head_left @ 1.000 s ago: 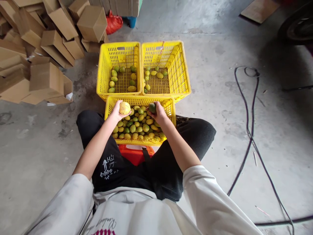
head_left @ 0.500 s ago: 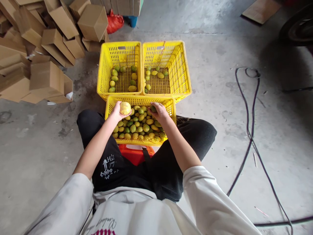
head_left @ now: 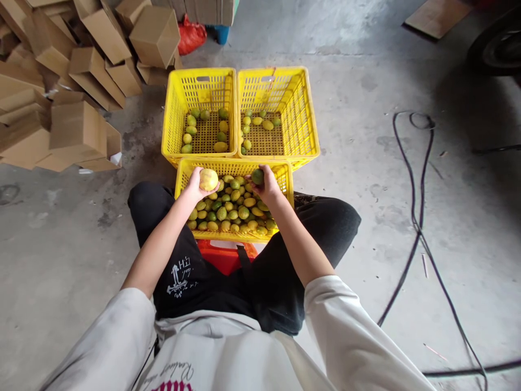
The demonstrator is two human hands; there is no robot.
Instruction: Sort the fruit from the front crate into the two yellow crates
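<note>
My left hand (head_left: 196, 188) is closed around a large pale yellow lemon (head_left: 209, 180), above the left side of the near yellow crate (head_left: 234, 237). Over that crate's right side, my right hand (head_left: 269, 188) grips a dark green lemon (head_left: 257, 176) between thumb and fingers. Many green and yellow lemons (head_left: 232, 208) lie heaped in the near crate, between and below my hands. Beyond it stand two more yellow crates side by side: the far left crate (head_left: 173, 111) and the far right crate (head_left: 303, 111), each with several lemons on its floor.
Cardboard boxes (head_left: 77, 127) are piled at the left. A red bag (head_left: 191, 36) lies behind the crates. A looped black cable (head_left: 421, 212) runs over the concrete floor at the right, below a wheel (head_left: 499, 49). A red stool-like object (head_left: 220, 258) shows between my legs.
My right hand has turned and lifted slightly, so the green lemon in it shows more fully. My left hand and its lemon have stayed in place.
</note>
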